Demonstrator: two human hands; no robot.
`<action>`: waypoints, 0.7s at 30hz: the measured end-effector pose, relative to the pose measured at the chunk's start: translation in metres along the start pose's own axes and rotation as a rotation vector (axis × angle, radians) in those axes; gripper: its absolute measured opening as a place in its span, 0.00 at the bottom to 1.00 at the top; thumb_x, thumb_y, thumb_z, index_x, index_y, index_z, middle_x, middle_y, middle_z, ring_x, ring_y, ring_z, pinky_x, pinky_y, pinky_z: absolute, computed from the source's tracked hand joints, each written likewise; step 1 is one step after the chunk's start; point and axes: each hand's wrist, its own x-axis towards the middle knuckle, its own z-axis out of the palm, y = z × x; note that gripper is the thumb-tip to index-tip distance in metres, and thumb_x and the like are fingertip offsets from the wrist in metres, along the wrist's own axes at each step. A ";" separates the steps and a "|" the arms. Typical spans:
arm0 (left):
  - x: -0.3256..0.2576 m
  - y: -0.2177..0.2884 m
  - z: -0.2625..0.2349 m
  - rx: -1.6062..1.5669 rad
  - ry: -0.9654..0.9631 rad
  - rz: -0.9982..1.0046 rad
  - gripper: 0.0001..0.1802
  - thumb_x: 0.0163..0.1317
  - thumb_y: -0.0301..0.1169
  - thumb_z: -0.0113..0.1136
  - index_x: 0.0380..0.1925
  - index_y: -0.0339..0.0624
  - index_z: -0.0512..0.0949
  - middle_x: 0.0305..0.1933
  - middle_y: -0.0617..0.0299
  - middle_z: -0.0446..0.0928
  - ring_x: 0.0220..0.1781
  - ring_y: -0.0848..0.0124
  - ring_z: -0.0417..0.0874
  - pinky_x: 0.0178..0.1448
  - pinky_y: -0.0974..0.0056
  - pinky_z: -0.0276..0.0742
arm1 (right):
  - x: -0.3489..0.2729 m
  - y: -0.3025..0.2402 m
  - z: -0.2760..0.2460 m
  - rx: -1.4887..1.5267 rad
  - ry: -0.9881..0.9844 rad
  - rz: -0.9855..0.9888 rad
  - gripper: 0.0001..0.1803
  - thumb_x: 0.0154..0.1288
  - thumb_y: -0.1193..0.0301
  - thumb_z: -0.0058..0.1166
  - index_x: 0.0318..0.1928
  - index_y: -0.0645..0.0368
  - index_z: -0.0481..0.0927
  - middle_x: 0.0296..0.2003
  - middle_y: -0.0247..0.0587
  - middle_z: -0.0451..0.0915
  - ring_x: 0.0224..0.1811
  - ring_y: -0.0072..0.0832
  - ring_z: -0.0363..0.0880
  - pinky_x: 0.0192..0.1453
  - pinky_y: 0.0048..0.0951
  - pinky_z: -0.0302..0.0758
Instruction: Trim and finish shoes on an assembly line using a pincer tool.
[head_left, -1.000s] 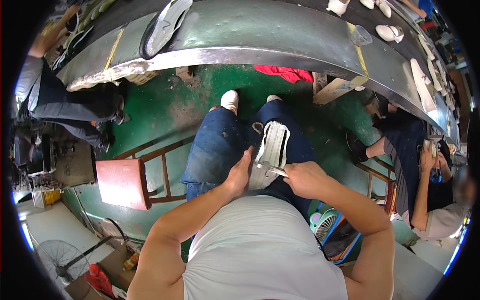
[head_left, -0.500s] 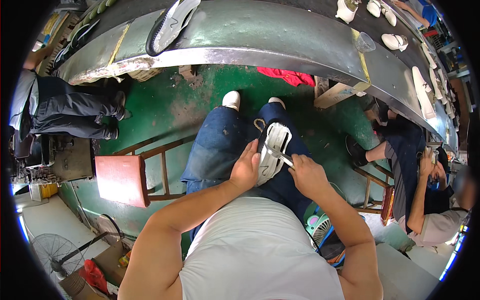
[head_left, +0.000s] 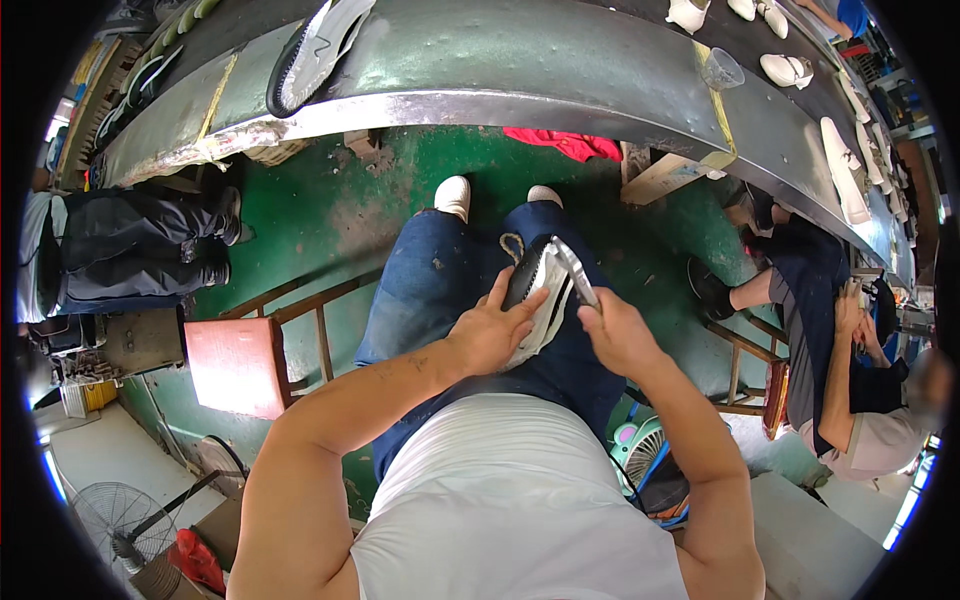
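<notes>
A part-made shoe [head_left: 543,322] with a white upper and a black edge lies over my lap, its toe end pointing away from me. My left hand [head_left: 500,328] is closed around its left side, with fingers spread over the upper. In my right hand [head_left: 618,335] is a pair of silver metal pincers [head_left: 574,270]. Their curved head reaches the toe end of the shoe, at its right edge. My palm hides most of the handles. A loop of cord [head_left: 512,246] lies beside the toe.
A long metal workbench [head_left: 450,60] runs across the front, carrying another unfinished shoe [head_left: 318,58], a clear cup [head_left: 722,70] and several white shoes at right. A stool [head_left: 235,365] stands at left, a small green fan [head_left: 640,450] near my right side. People are at both sides.
The pincers have moved from the middle of the shoe to its toe end. My left hand has shifted further over the upper, and the shoe is tilted to show more of its black edge.
</notes>
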 end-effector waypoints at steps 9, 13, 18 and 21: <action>-0.038 -0.002 0.009 -0.653 0.013 -0.447 0.40 0.70 0.38 0.56 0.74 0.27 0.52 0.70 0.30 0.64 0.73 0.47 0.69 0.75 0.59 0.64 | 0.010 0.010 0.008 -0.292 -0.240 0.003 0.22 0.76 0.54 0.45 0.40 0.65 0.74 0.32 0.59 0.82 0.38 0.57 0.82 0.42 0.53 0.76; -0.034 -0.015 0.022 -0.540 0.054 -0.290 0.44 0.68 0.39 0.61 0.75 0.30 0.51 0.63 0.32 0.73 0.67 0.49 0.76 0.71 0.58 0.68 | -0.007 0.005 0.013 -0.114 -0.237 0.031 0.23 0.76 0.54 0.44 0.42 0.65 0.75 0.34 0.59 0.81 0.41 0.57 0.81 0.45 0.52 0.75; -0.019 -0.004 -0.029 -0.342 -0.218 -0.273 0.54 0.61 0.39 0.67 0.77 0.34 0.43 0.57 0.31 0.77 0.58 0.44 0.81 0.64 0.55 0.74 | -0.022 0.027 0.028 0.107 -0.203 0.173 0.21 0.74 0.56 0.49 0.48 0.64 0.77 0.34 0.57 0.82 0.40 0.53 0.82 0.46 0.44 0.77; -0.014 0.017 -0.075 -0.126 -0.338 -0.292 0.53 0.57 0.36 0.69 0.76 0.36 0.48 0.50 0.34 0.80 0.51 0.41 0.83 0.59 0.55 0.77 | -0.050 0.055 0.045 0.326 0.034 0.146 0.16 0.72 0.62 0.55 0.48 0.63 0.77 0.32 0.50 0.82 0.36 0.39 0.83 0.45 0.35 0.78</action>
